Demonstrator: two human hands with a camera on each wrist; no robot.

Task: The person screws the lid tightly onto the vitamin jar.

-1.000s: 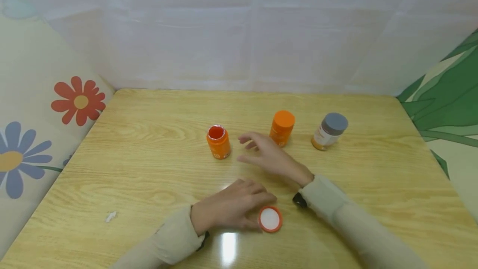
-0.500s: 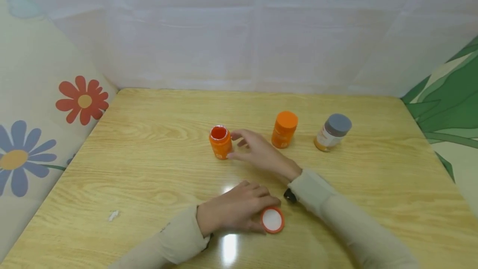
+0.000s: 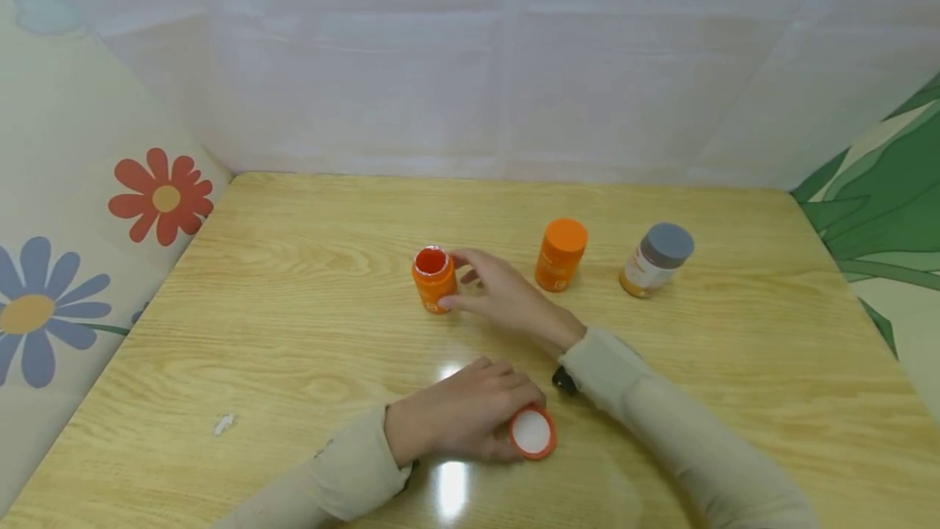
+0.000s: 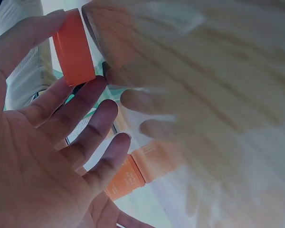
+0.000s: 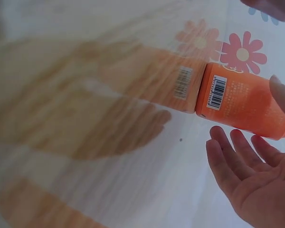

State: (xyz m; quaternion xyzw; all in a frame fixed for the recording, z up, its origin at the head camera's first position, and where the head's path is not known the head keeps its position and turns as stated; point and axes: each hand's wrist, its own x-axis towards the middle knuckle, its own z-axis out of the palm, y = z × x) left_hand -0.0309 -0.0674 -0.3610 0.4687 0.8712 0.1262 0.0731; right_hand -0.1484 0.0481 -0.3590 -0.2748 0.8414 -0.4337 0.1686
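My left hand (image 3: 470, 411) pinches an orange-red screw lid (image 3: 533, 433) between thumb and fingers, its white inner side facing up and slightly tilted. The left wrist view shows the lid (image 4: 75, 47) edge-on, with the thumb at one side and fingertips at the other. My right hand (image 3: 507, 292) reaches around the right side of an orange jar (image 3: 435, 288) that stands upright without a lid. Its thumb overlaps the jar's front, and a forefinger lies right by the neck. In the right wrist view the fingers (image 5: 244, 154) lie loosely beside the jar (image 5: 247, 99), which bears a barcode.
A second orange jar (image 3: 561, 255) with its lid on stands right of the right hand. Farther right is a jar with a grey lid (image 3: 656, 260). A white scrap or mark (image 3: 223, 424) lies at the left of the wooden table (image 3: 294, 227).
My right hand has moved left up to the open orange jar. My left hand has closed in on the lid, which is now tilted slightly.
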